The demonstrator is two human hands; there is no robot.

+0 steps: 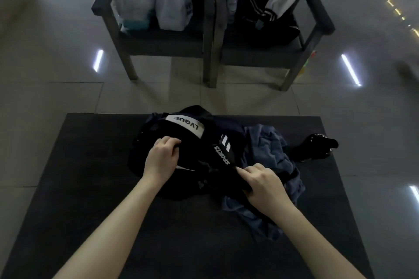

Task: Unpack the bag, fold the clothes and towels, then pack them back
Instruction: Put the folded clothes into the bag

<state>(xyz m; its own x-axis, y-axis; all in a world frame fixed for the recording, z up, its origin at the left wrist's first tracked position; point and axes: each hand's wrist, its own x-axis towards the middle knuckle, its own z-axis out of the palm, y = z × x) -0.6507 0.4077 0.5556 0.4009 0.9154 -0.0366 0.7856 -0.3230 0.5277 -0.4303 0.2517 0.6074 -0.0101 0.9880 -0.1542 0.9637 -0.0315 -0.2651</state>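
We judge unpacking to be in hand: the black fabric sports bag with the white LVQUE label (184,128) lies slumped midway on the dark worktop (90,165), a crumpled blue-grey cloth (267,149) touching its right side. Our left grip (162,158) is curled on the bag's fabric just below the label, while our right grip (264,186) pinches a black fold at the bag's near right edge. The next move calls for spreading the opening and drawing out the contents, which are hidden.

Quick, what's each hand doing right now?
Left hand: closed, gripping the black bag.
Right hand: closed, pinching black fabric next to the SPORTS print; bag or garment, cannot tell.
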